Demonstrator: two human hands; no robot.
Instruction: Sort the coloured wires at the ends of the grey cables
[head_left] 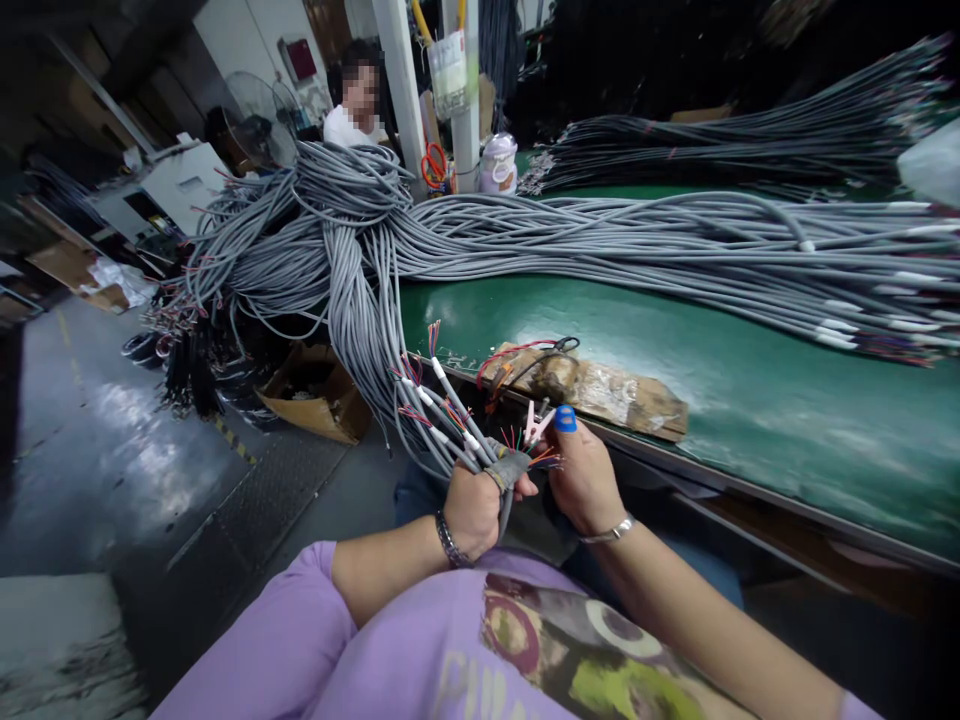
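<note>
My left hand (474,505) is closed around a bunch of grey cables (442,385), its thumb wrapped in a grey cover. White bands circle the cables near their stripped ends, where thin coloured wires fan out. Close on the right, my right hand (589,475) is curled, with a blue cap on its thumb. Orange and blue wires (546,458) from the held cable reach its fingers, which are mostly hidden. A small pink V-shaped clip or tool (536,425) shows beside the blue cap; whether the hand grips it is unclear.
A thick heap of grey cables (352,190) spreads along the green table (750,380). A worn wooden board (630,400) lies by the table's front edge. Black cables (735,130) lie at the back. An open cardboard box (319,400) stands on the floor; a person (356,115) sits beyond.
</note>
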